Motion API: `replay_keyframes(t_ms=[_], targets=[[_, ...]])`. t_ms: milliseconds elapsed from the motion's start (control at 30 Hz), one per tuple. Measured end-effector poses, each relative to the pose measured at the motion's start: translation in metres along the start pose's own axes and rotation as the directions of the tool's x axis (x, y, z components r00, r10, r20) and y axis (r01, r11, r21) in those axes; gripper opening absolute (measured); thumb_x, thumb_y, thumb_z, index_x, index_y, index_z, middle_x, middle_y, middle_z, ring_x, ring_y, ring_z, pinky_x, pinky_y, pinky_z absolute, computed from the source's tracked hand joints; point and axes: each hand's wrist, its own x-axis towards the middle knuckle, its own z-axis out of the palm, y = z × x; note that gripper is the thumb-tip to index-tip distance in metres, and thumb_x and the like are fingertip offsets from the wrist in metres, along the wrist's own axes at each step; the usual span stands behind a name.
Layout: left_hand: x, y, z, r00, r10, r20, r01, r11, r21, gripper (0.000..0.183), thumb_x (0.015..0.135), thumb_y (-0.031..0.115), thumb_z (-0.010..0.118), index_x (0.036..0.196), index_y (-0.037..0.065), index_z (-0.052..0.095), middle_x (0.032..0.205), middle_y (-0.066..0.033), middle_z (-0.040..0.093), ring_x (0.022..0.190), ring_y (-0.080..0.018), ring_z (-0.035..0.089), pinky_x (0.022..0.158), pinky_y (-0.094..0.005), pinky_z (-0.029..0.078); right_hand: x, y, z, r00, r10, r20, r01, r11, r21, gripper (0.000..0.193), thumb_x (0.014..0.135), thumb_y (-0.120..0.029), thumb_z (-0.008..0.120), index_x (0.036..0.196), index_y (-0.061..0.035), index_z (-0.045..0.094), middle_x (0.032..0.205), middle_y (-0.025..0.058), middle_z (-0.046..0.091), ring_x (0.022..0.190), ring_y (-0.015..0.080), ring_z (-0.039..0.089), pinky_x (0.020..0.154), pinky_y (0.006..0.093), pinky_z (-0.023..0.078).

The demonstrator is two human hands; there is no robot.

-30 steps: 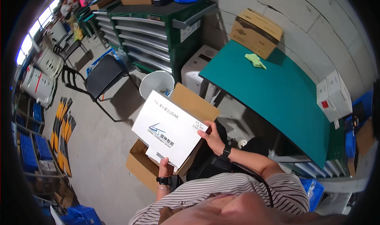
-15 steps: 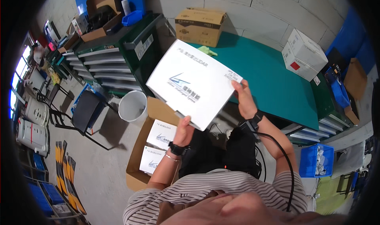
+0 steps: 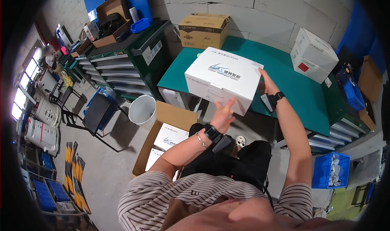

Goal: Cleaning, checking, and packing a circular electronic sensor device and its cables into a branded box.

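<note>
A white carton point(image 3: 223, 74) with a blue logo lies level at the front of the green-topped table point(image 3: 178, 74), its near part reaching past the table edge. At its near face is my left hand point(image 3: 223, 117), fingers spread apart, close to the lower edge; contact there is hard to judge. My right hand point(image 3: 268, 84) lies along the carton's right side with straight fingers, some partly hidden. Below and left on the floor, an open cardboard box point(image 3: 162, 115) holds two similar white cartons, the farther carton point(image 3: 168, 135) and the nearer carton point(image 3: 153, 157).
A brown box point(image 3: 203, 30) stands on the table's far left, a white box point(image 3: 313, 52) at its right. Left of the table are a drawer cabinet point(image 3: 126, 68), a white bin point(image 3: 142, 109) and a black chair point(image 3: 97, 113). A blue crate point(image 3: 321, 172) sits right.
The white carton has moved forward and right, from tilted in both hands to level at the table's front. My left hand has shifted right and its fingers have spread.
</note>
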Motion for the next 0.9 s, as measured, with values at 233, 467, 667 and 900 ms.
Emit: replay_keyframes(t_ms=[233,467,667,900], targets=[[-0.002,-0.010,-0.044,0.970,0.241,0.028,-0.241,0.948,0.207,0.076,0.084,0.016,0.066,0.143,0.009,0.018,0.133,-0.0134,0.043,0.125,-0.0233,0.038,0.102,-0.0435,0.034,-0.075,-0.028,0.057,0.558,-0.829,0.033,0.545,0.337,-0.768,0.053,0.078,-0.033,0.070,0.123,-0.0072,0.054,0.120,0.0139,0.053,0.114,0.0314,0.049,0.096,0.0438,0.037],[-0.004,0.055,-0.042,0.661,0.723,0.201,-0.559,0.295,0.774,0.049,0.082,0.006,0.063,0.128,0.007,0.047,0.121,-0.0078,0.051,0.112,-0.0188,0.053,0.091,-0.0335,0.045,-0.111,-0.019,0.104,0.354,-0.841,0.409,0.666,-0.081,-0.742,0.021,0.078,-0.013,0.067,0.098,-0.0093,0.064,0.103,0.0042,0.056,0.101,0.0234,0.052,0.086,0.0389,0.040],[-0.001,0.055,-0.034,0.673,0.713,0.197,-0.537,0.289,0.792,0.045,0.081,0.007,0.064,0.125,0.010,0.053,0.119,-0.0077,0.052,0.111,-0.0189,0.053,0.089,-0.0338,0.045,-0.109,-0.014,0.105,0.404,-0.846,0.349,0.693,0.035,-0.720,0.018,0.078,-0.009,0.066,0.095,-0.0083,0.066,0.097,0.0034,0.056,0.093,0.0237,0.052,0.080,0.0367,0.044],[0.011,0.049,-0.040,0.654,0.750,0.101,-0.596,0.428,0.679,0.040,0.079,0.009,0.066,0.117,0.010,0.054,0.110,-0.0065,0.055,0.102,-0.0181,0.056,0.081,-0.0330,0.047,-0.124,-0.004,0.134,0.436,-0.863,0.255,0.592,0.062,-0.803,0.021,0.074,-0.010,0.068,0.095,-0.0075,0.066,0.096,0.0043,0.052,0.094,0.0251,0.049,0.081,0.0380,0.042]])
